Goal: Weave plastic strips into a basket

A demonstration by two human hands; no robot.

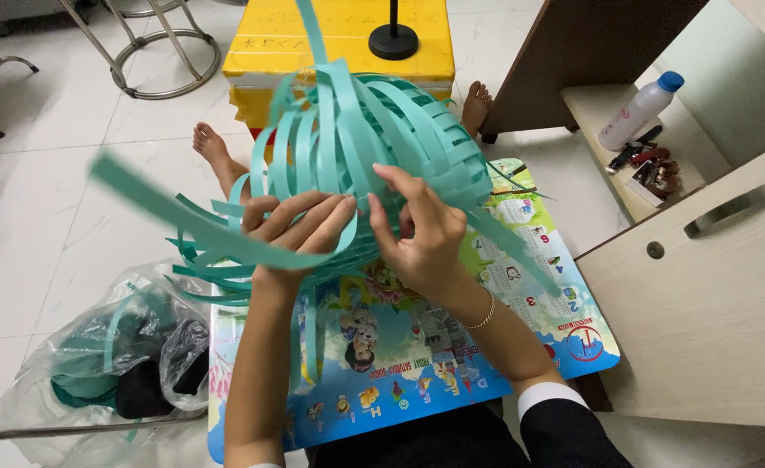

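A half-woven basket of teal plastic strips is held up over a small colourful picture table. Loose strip ends fan out to the left and upward, some blurred. My left hand grips a bundle of strips at the basket's near left side. My right hand pinches a strip at the basket's near edge, fingers curled around it. A gold bracelet sits on my right wrist.
A clear plastic bag with teal and dark material lies on the floor at the left. A yellow box with a black stand is behind the basket. Wooden furniture stands at the right, with a white bottle on its shelf. My bare feet rest on the tile floor.
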